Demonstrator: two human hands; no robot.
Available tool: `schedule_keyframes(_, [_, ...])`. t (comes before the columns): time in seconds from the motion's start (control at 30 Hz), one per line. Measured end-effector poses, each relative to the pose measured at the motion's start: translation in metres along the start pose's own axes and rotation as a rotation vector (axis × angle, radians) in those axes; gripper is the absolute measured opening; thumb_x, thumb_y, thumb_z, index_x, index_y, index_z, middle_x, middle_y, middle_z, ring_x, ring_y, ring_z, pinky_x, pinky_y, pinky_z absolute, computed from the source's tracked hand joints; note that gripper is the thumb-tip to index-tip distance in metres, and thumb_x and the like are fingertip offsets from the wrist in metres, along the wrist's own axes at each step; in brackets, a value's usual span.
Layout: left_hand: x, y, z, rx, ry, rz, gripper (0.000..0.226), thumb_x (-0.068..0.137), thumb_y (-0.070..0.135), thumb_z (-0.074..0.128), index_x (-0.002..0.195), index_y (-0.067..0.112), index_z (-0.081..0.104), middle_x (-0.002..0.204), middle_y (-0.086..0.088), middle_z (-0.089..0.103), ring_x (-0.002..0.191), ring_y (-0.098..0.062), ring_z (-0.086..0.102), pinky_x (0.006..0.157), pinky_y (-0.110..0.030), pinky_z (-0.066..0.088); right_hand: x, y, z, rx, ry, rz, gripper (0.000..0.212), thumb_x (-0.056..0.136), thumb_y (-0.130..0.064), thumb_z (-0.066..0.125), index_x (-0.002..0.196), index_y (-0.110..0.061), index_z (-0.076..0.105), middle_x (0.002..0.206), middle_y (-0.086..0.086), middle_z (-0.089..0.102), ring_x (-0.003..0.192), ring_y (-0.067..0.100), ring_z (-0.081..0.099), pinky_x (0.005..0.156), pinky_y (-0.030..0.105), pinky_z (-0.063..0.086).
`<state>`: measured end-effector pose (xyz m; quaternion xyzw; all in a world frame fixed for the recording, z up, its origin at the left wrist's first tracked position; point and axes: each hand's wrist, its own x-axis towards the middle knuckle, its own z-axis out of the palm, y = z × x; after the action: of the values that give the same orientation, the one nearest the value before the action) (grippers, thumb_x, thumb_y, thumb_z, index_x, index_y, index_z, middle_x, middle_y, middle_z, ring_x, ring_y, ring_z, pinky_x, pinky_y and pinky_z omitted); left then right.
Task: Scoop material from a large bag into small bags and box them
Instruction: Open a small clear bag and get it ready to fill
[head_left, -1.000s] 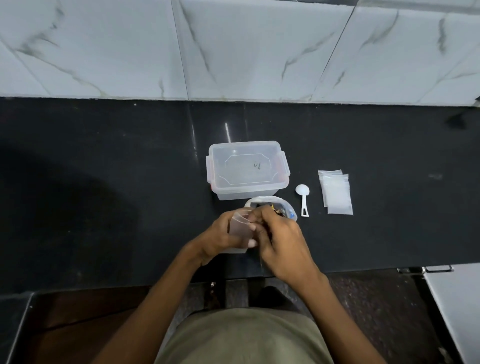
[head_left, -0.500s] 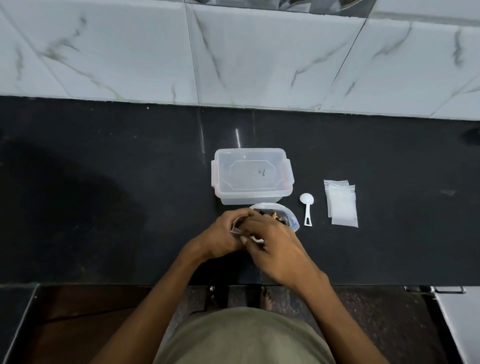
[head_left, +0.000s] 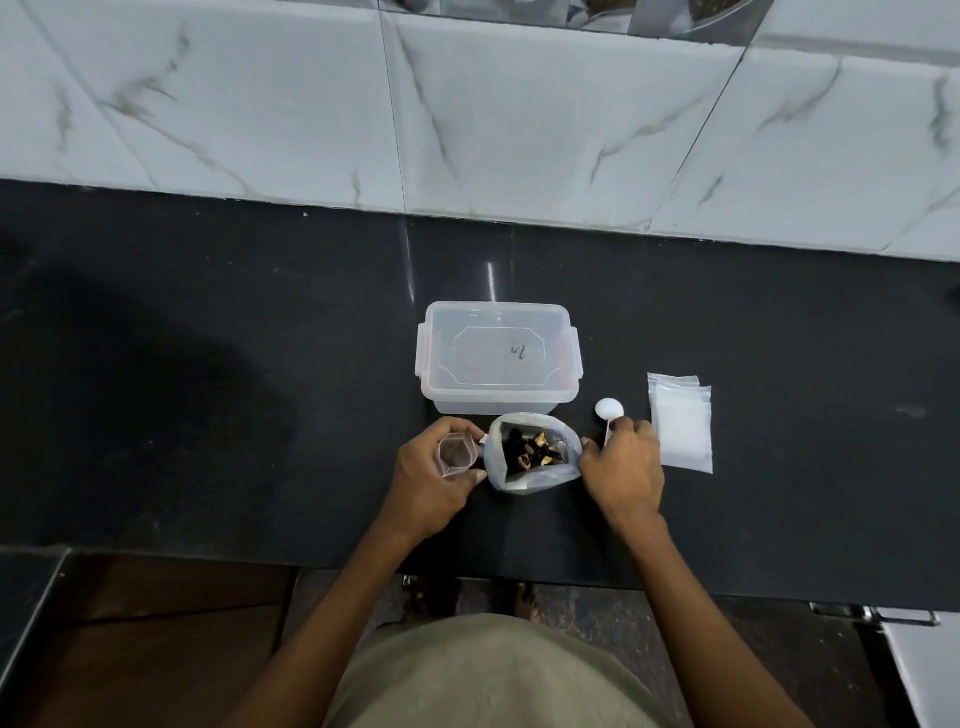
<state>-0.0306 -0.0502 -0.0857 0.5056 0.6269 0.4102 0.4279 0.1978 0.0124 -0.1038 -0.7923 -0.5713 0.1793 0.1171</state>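
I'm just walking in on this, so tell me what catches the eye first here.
The open large bag of dark pieces stands at the centre of the black counter, before a lidded clear box. The left hand holds a small bag open beside it; the right hand grips the white scoop.

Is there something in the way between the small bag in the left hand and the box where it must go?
Yes. The box has its lid on, so the small bag in the left hand cannot go in before it is opened.
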Motion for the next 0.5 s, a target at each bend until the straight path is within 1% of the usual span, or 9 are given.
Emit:
schedule_keyframes(0.07, [-0.001, -0.002, 0.002, 0.022, 0.012, -0.012, 0.042, 0.072, 0.001, 0.085, 0.097, 0.03, 0.068, 0.098, 0.01, 0.073, 0.095, -0.011, 0.07, 0.088, -0.033, 0.059, 0.006, -0.002, 0.004, -0.001, -0.005, 0.002, 0.039, 0.091, -0.024, 0.069, 0.119, 0.001, 0.058, 0.117, 0.018, 0.057, 0.109, 0.038, 0.057, 0.082, 0.046, 0.05])
schedule_keyframes(0.17, [0.0, -0.004, 0.004, 0.068, 0.004, -0.027, 0.039, 0.072, 0.005, 0.085, 0.099, 0.029, 0.069, 0.099, 0.011, 0.073, 0.094, -0.008, 0.07, 0.088, -0.03, 0.058, 0.014, -0.002, 0.004, 0.059, -0.017, 0.025, 0.036, 0.089, -0.019, 0.07, 0.118, 0.0, 0.059, 0.117, 0.018, 0.06, 0.107, 0.038, 0.059, 0.08, 0.042, 0.048])
schedule_keyframes(0.3, [-0.001, -0.004, 0.011, 0.078, -0.018, -0.031, 0.038, 0.074, 0.006, 0.085, 0.101, 0.027, 0.069, 0.103, 0.011, 0.073, 0.097, -0.005, 0.069, 0.089, -0.027, 0.058, 0.018, 0.0, 0.0, 0.111, -0.029, 0.067, 0.025, 0.078, -0.009, 0.068, 0.101, -0.002, 0.06, 0.1, 0.017, 0.067, 0.092, 0.038, 0.063, 0.073, 0.039, 0.05])
schedule_keyframes(0.37, [0.0, -0.006, 0.016, 0.078, -0.024, -0.057, 0.038, 0.073, 0.008, 0.086, 0.101, 0.027, 0.069, 0.104, 0.01, 0.073, 0.097, -0.005, 0.069, 0.089, -0.027, 0.058, 0.018, -0.003, -0.005, 0.141, -0.048, 0.099, 0.023, 0.073, -0.009, 0.068, 0.094, -0.006, 0.06, 0.09, 0.014, 0.067, 0.086, 0.036, 0.063, 0.071, 0.039, 0.053])
schedule_keyframes(0.43, [0.001, -0.007, 0.019, 0.077, -0.006, -0.079, 0.036, 0.073, 0.01, 0.087, 0.1, 0.026, 0.069, 0.102, 0.009, 0.073, 0.096, -0.005, 0.069, 0.088, -0.025, 0.057, 0.018, -0.005, -0.011, 0.163, -0.05, 0.122, 0.024, 0.068, -0.01, 0.068, 0.091, -0.008, 0.06, 0.084, 0.011, 0.066, 0.081, 0.034, 0.062, 0.07, 0.037, 0.054])
schedule_keyframes(0.5, [0.001, -0.007, 0.022, 0.057, 0.004, -0.117, 0.031, 0.075, 0.012, 0.086, 0.098, 0.024, 0.069, 0.099, 0.009, 0.073, 0.094, -0.006, 0.069, 0.087, -0.024, 0.056, 0.014, -0.005, -0.016, 0.186, 0.0, 0.116, 0.022, 0.067, -0.01, 0.065, 0.089, -0.009, 0.06, 0.082, 0.01, 0.067, 0.079, 0.034, 0.062, 0.069, 0.036, 0.052])
